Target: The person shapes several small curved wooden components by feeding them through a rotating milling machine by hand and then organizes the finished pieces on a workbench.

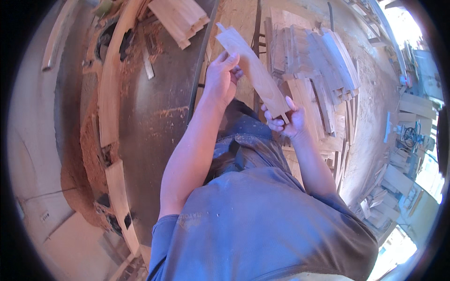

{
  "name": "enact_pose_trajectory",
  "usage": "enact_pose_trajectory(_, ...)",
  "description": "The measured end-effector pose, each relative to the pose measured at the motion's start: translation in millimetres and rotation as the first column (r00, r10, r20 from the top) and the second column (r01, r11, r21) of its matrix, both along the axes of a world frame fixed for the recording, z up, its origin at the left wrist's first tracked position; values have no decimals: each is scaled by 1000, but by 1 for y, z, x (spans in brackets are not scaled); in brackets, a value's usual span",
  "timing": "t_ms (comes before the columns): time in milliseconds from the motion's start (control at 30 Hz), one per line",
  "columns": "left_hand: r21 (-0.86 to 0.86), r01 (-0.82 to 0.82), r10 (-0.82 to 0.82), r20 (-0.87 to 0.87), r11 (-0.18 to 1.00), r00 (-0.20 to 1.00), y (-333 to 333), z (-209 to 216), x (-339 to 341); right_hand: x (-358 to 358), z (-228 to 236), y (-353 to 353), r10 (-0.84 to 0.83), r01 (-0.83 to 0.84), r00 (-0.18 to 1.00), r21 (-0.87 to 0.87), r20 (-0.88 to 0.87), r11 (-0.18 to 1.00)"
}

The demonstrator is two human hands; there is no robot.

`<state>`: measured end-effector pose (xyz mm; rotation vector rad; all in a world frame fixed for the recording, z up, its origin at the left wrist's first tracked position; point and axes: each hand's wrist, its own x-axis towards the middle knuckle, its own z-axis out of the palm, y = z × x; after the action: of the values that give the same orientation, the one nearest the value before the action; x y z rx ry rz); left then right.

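Note:
A short pale wooden board (pixel 253 68) with a narrow tongue at each end is held up in front of me, slanting from upper left to lower right. My left hand (pixel 223 77) grips its left edge near the far end, thumb on top. At the near end my right hand (pixel 287 118) is closed round the board's corner, its thumb along the right edge and fingers beneath. Just right of the board lies a stack of similar wooden pieces (pixel 309 61).
To my left runs a dark flat worktop (pixel 154 122) with several joined boards (pixel 180 18) at its far end and a thin wood strip (pixel 148 63). A long wooden rail (pixel 110 89) and heaped sawdust (pixel 77 187) lie beyond it. Wood offcuts (pixel 393 180) are piled far right.

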<state>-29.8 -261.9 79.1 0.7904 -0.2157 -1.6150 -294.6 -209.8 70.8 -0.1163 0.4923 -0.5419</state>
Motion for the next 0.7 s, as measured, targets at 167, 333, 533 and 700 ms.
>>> enact_pose_trajectory(167, -21, -185, 184, -54, 982, 981, 44, 0, 47, 37, 24, -3, 57, -110, 930, -126, -364, 986)
enact_pose_trajectory(333, -81, -344, 343, -33, 935, 939, 86, 8, 82, 87, 30, -4, 86, -277, 875, -347, -476, 896)
enact_pose_trajectory(533, -216, -508, 477, -182, 834, 860, 144, 17, 130, 146, 27, 1, 202, -418, 874, -470, -443, 778)
enact_pose_trajectory(700, -287, -584, 574, -127, 760, 809, 172, 40, 154, 183, 10, -5, 293, -484, 861, -491, -416, 725)
